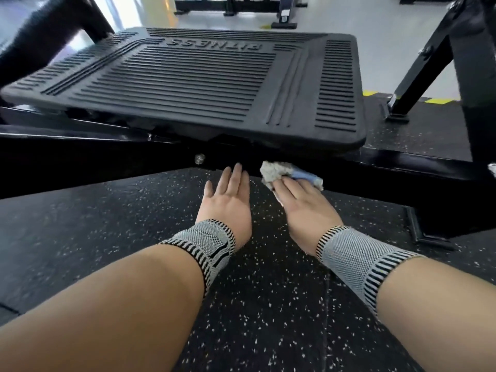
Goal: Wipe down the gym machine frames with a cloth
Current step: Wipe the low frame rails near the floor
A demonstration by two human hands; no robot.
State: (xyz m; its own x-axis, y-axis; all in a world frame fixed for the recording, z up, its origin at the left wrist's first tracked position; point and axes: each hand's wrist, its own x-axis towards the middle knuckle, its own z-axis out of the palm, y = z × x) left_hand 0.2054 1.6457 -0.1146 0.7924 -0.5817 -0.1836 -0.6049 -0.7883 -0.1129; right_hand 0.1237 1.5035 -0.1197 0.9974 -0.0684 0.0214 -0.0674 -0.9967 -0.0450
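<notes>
Two bare hands are being held out low over speckled rubber flooring (107,237). A crumpled grey and blue cloth (291,174) is being pressed by the straight fingers of the right hand (300,202) against the black frame bar (389,170) under a ribbed black footplate (188,84). The left hand (228,200) is being kept flat, fingers straight and together, its fingertips just beside the bar

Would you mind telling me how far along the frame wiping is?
Done: cannot tell from this view. In hand: the right hand presses the cloth to the black frame bar under the footplate; the left hand is open. Left: the upright.
</notes>
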